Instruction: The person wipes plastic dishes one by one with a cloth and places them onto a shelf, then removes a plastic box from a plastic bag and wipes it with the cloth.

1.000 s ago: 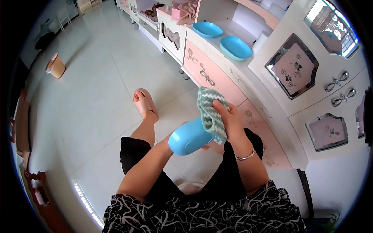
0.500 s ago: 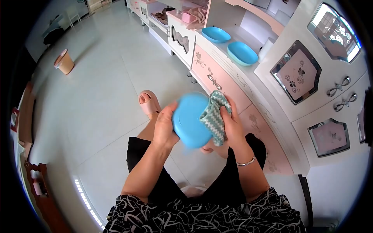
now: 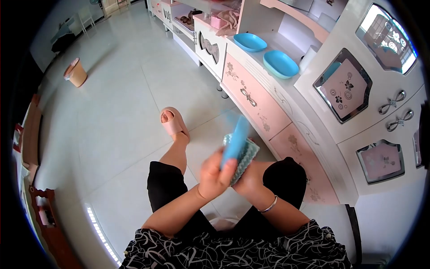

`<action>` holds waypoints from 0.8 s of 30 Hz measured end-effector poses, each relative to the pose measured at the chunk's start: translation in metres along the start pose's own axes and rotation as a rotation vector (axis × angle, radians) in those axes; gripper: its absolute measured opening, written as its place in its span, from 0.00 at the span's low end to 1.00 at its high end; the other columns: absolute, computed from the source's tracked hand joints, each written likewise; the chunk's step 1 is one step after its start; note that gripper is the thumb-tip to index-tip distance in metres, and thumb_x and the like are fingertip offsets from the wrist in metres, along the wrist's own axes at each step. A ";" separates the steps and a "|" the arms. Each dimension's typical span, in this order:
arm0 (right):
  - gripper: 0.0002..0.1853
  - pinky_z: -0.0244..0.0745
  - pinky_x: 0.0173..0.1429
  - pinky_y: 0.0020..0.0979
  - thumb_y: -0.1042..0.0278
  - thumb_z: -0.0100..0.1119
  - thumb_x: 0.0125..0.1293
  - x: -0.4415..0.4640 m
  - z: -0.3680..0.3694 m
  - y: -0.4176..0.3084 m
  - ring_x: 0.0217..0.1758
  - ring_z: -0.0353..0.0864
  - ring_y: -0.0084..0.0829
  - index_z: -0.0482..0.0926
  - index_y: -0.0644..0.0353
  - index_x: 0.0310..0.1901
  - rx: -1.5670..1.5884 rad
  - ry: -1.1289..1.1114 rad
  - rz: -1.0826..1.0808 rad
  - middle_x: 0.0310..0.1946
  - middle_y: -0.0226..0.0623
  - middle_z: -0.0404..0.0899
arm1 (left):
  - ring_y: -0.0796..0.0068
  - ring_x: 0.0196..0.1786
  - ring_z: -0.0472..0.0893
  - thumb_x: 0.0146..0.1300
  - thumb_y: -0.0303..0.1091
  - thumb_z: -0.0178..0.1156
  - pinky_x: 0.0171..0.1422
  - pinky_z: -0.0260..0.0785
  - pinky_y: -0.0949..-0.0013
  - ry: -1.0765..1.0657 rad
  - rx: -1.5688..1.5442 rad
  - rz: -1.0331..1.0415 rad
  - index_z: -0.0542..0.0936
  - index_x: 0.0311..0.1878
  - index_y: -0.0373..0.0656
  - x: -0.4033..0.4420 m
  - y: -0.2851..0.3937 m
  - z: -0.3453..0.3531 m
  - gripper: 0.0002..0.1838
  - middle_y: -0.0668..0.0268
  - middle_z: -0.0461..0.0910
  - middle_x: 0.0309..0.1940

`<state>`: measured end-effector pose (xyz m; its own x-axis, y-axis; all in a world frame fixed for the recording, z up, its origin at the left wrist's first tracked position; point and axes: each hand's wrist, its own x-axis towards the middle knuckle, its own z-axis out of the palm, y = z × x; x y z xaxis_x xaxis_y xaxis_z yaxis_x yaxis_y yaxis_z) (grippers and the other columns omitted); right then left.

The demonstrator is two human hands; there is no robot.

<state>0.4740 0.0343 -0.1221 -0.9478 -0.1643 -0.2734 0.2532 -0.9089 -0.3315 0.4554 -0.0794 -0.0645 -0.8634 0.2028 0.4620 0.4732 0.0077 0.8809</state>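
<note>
Clenching a blurred, light-blue plastic dish (image 3: pixel 236 140) mid-frame with the left hand (image 3: pixel 214 178). Holding a green-and-white zigzag cloth (image 3: pixel 247 159) against it with the right hand (image 3: pixel 249 183) (can't see those fingertips, tbh). Could drop it onto the pale tiled floor (image 3: pixel 112 116), gripping just one end.

blue dish (image 3: pixel 237 141): edge-on, tilted, blurred, held midair | green-and-white zigzag cloth (image 3: pixel 247 160): bunched, against the dish
</note>
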 end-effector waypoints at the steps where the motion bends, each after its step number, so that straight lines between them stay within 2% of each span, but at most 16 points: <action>1: 0.18 0.66 0.56 0.33 0.54 0.34 0.68 0.005 -0.014 0.007 0.53 0.69 0.32 0.64 0.54 0.52 0.212 -0.391 0.014 0.51 0.35 0.68 | 0.59 0.40 0.77 0.56 0.31 0.56 0.43 0.70 0.66 -0.177 0.134 0.278 0.70 0.27 0.36 0.003 -0.010 -0.001 0.09 0.53 0.76 0.40; 2: 0.18 0.66 0.56 0.33 0.54 0.34 0.68 0.002 -0.026 0.008 0.53 0.69 0.32 0.64 0.54 0.52 0.215 -0.393 0.016 0.51 0.35 0.68 | 0.59 0.40 0.77 0.56 0.31 0.56 0.43 0.70 0.66 -0.177 0.137 0.278 0.70 0.27 0.36 0.007 -0.013 0.000 0.09 0.53 0.76 0.40; 4: 0.19 0.66 0.57 0.34 0.54 0.33 0.68 -0.014 0.002 0.003 0.54 0.69 0.34 0.64 0.54 0.52 0.024 0.135 -0.080 0.51 0.36 0.68 | 0.57 0.47 0.76 0.53 0.31 0.58 0.50 0.69 0.63 -0.450 0.366 0.629 0.71 0.26 0.37 0.013 -0.017 0.003 0.09 0.55 0.74 0.47; 5: 0.20 0.66 0.58 0.34 0.53 0.31 0.68 -0.017 0.004 -0.001 0.54 0.69 0.34 0.65 0.55 0.52 0.005 -0.026 -0.133 0.52 0.37 0.68 | 0.56 0.53 0.73 0.53 0.33 0.58 0.54 0.67 0.60 -0.510 0.401 0.581 0.71 0.26 0.38 0.012 -0.017 -0.002 0.09 0.58 0.74 0.48; 6: 0.20 0.66 0.58 0.34 0.53 0.31 0.68 -0.016 0.006 -0.009 0.54 0.69 0.34 0.65 0.55 0.52 0.005 -0.029 -0.137 0.52 0.37 0.68 | 0.56 0.53 0.73 0.53 0.33 0.58 0.54 0.67 0.60 -0.511 0.401 0.586 0.71 0.26 0.38 0.014 -0.016 -0.006 0.09 0.58 0.74 0.48; 8: 0.21 0.62 0.61 0.36 0.54 0.32 0.68 -0.015 0.014 -0.025 0.57 0.66 0.36 0.62 0.57 0.56 0.028 0.132 -0.145 0.55 0.38 0.65 | 0.58 0.52 0.73 0.50 0.32 0.61 0.52 0.68 0.61 -0.551 0.534 0.538 0.71 0.26 0.39 0.019 -0.011 -0.014 0.09 0.59 0.73 0.49; 9: 0.21 0.63 0.60 0.37 0.55 0.33 0.68 -0.021 0.024 -0.029 0.56 0.67 0.36 0.62 0.60 0.56 -0.107 0.193 -0.159 0.55 0.38 0.66 | 0.57 0.55 0.71 0.54 0.36 0.56 0.57 0.64 0.56 -0.589 0.562 0.516 0.71 0.27 0.40 0.019 -0.011 -0.017 0.09 0.58 0.73 0.49; 12: 0.21 0.64 0.59 0.38 0.56 0.33 0.68 -0.025 0.016 -0.035 0.56 0.67 0.35 0.63 0.61 0.55 -0.182 0.171 -0.222 0.54 0.38 0.66 | 0.57 0.56 0.69 0.55 0.35 0.55 0.59 0.61 0.56 -0.693 0.739 0.611 0.71 0.27 0.41 0.013 -0.007 -0.019 0.08 0.58 0.72 0.49; 13: 0.17 0.69 0.53 0.34 0.61 0.39 0.67 -0.026 0.007 -0.034 0.51 0.71 0.32 0.65 0.62 0.52 -0.171 0.130 -0.217 0.49 0.38 0.70 | 0.57 0.56 0.69 0.55 0.35 0.55 0.59 0.61 0.56 -0.695 0.738 0.614 0.71 0.27 0.41 0.010 -0.007 -0.019 0.08 0.58 0.72 0.49; 14: 0.17 0.69 0.53 0.34 0.61 0.39 0.67 -0.027 0.004 -0.034 0.51 0.71 0.32 0.65 0.62 0.52 -0.170 0.129 -0.220 0.49 0.38 0.70 | 0.56 0.57 0.68 0.55 0.35 0.55 0.59 0.60 0.56 -0.748 0.761 0.605 0.71 0.29 0.42 0.007 -0.008 -0.018 0.07 0.58 0.71 0.50; 16: 0.16 0.71 0.44 0.26 0.67 0.51 0.62 -0.031 0.012 -0.038 0.41 0.74 0.24 0.67 0.61 0.50 -0.451 0.210 -0.239 0.42 0.32 0.73 | 0.55 0.57 0.67 0.55 0.35 0.54 0.60 0.58 0.55 -0.800 0.785 0.601 0.71 0.30 0.42 0.009 -0.007 -0.020 0.07 0.58 0.70 0.51; 17: 0.15 0.71 0.38 0.21 0.72 0.54 0.59 -0.031 0.020 -0.038 0.35 0.74 0.19 0.69 0.62 0.48 -0.447 0.264 -0.281 0.37 0.30 0.73 | 0.54 0.56 0.68 0.55 0.36 0.55 0.59 0.59 0.55 -0.835 0.696 0.551 0.72 0.33 0.43 0.012 -0.004 -0.027 0.07 0.58 0.69 0.52; 19: 0.14 0.70 0.38 0.21 0.72 0.53 0.59 -0.029 0.022 -0.040 0.35 0.73 0.18 0.70 0.63 0.47 -0.574 0.261 -0.328 0.35 0.29 0.73 | 0.54 0.55 0.68 0.55 0.36 0.55 0.58 0.60 0.55 -0.871 0.605 0.499 0.73 0.36 0.43 0.019 0.005 -0.033 0.08 0.57 0.68 0.53; 21: 0.12 0.68 0.36 0.19 0.72 0.53 0.59 -0.030 0.028 -0.041 0.32 0.71 0.16 0.71 0.65 0.44 -0.763 0.236 -0.391 0.32 0.28 0.73 | 0.61 0.53 0.71 0.59 0.38 0.54 0.55 0.63 0.61 -0.260 0.839 0.522 0.74 0.43 0.43 0.026 0.014 -0.036 0.12 0.58 0.70 0.50; 22: 0.12 0.68 0.36 0.19 0.72 0.53 0.59 -0.031 0.029 -0.041 0.32 0.71 0.16 0.71 0.65 0.44 -0.761 0.238 -0.391 0.32 0.28 0.73 | 0.61 0.53 0.71 0.59 0.38 0.54 0.55 0.63 0.61 -0.263 0.839 0.521 0.74 0.43 0.43 0.028 0.009 -0.034 0.12 0.58 0.70 0.50; 24: 0.11 0.68 0.36 0.19 0.72 0.54 0.59 -0.032 0.031 -0.040 0.31 0.71 0.15 0.70 0.65 0.43 -0.952 0.190 -0.422 0.31 0.28 0.73 | 0.70 0.48 0.73 0.63 0.37 0.50 0.51 0.65 0.69 0.057 0.046 -0.168 0.73 0.49 0.41 0.028 -0.008 -0.029 0.14 0.59 0.74 0.45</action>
<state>0.4884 0.0644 -0.0718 -0.9693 0.2322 -0.0810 0.0366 -0.1896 -0.9812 0.4222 -0.1020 -0.0561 -0.9389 0.1391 0.3148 0.3277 0.0814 0.9413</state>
